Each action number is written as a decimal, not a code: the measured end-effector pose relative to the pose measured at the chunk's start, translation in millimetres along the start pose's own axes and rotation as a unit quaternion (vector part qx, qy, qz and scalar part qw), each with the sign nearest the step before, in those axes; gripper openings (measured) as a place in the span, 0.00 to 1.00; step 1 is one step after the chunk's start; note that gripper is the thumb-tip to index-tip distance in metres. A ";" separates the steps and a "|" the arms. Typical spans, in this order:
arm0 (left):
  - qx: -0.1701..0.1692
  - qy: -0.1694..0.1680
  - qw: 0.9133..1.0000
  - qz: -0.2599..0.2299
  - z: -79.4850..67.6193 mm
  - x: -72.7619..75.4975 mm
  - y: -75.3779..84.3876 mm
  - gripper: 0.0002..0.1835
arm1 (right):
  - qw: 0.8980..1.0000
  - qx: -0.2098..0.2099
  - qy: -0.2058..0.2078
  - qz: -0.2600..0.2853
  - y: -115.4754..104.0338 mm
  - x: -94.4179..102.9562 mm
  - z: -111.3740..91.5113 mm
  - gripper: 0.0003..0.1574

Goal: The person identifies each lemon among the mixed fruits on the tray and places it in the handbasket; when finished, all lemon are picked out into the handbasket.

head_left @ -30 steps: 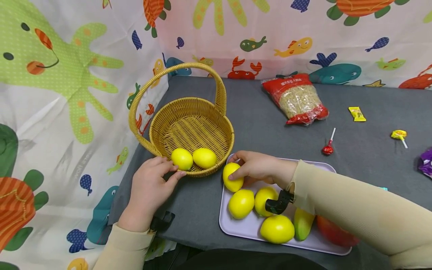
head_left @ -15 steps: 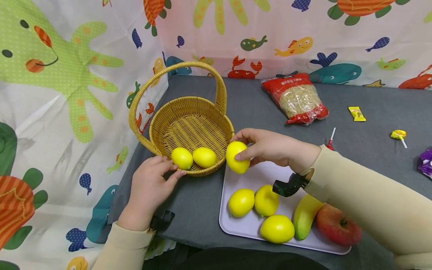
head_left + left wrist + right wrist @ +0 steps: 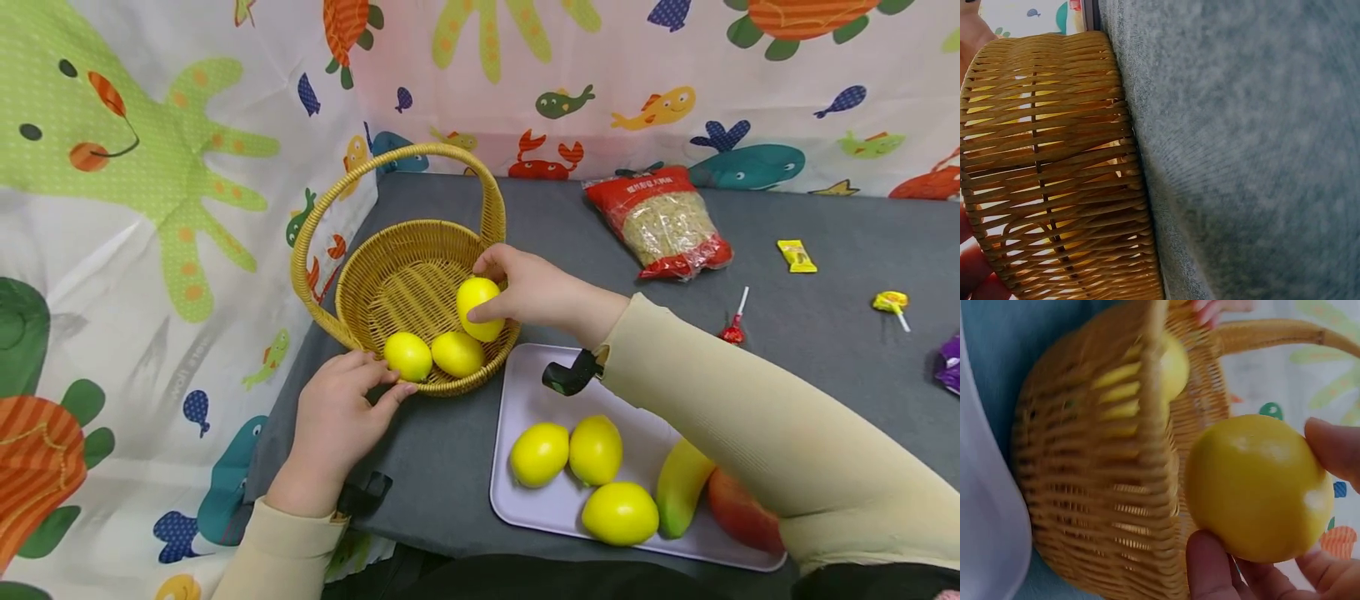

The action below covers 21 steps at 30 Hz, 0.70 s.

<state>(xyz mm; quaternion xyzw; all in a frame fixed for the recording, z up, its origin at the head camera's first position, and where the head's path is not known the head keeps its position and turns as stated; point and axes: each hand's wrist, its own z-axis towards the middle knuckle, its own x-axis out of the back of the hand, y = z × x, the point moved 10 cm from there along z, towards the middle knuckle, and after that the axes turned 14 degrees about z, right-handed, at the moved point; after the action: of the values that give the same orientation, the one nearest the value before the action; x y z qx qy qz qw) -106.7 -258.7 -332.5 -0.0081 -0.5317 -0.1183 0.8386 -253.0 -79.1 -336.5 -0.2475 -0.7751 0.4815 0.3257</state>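
Note:
My right hand (image 3: 532,287) grips a yellow lemon (image 3: 478,308) over the right side of a wicker basket (image 3: 360,283) with a tall arched handle. In the right wrist view, thumb and fingertips surround that lemon (image 3: 1257,487) beside the rim. Two more lemons, one on the left (image 3: 408,357) and one on the right (image 3: 457,354), lie at the basket's near side. My left hand (image 3: 341,421) pinches the near left rim; in the left wrist view its fingers (image 3: 975,269) show past the woven wall (image 3: 1054,169).
A lilac tray (image 3: 517,500) at the front holds several lemons (image 3: 540,454), a banana (image 3: 682,487) and a red apple (image 3: 742,508), partly under my right sleeve. Farther back lie a red bag (image 3: 663,221), a yellow packet (image 3: 797,256) and two lollipops, one red (image 3: 732,331), one yellow (image 3: 890,302).
My right hand has lifted a lemon off the tray and carried it up and left over the basket. My left hand has stayed at the rim.

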 end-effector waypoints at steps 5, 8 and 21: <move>-0.002 0.002 1.000 0.001 -0.7 1.5 0.3 0.15 | 0.986 0.045 -0.009 -0.158 -10.0 -11.9 11.3 0.34; -0.004 0.001 1.000 0.001 -0.1 1.7 1.2 0.15 | 0.971 0.057 -0.025 -0.230 -12.6 -20.7 12.2 0.33; 0.001 -0.005 1.000 0.005 0.5 0.1 0.2 0.14 | 0.929 0.066 -0.055 -0.359 -5.9 -48.6 20.0 0.30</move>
<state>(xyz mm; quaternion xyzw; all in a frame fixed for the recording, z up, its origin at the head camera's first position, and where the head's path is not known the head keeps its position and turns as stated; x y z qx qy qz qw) -107.0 -258.4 -332.2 -0.0108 -0.5360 -0.1139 0.8364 -235.9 -127.2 -350.6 0.0968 -0.7952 0.3958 0.4490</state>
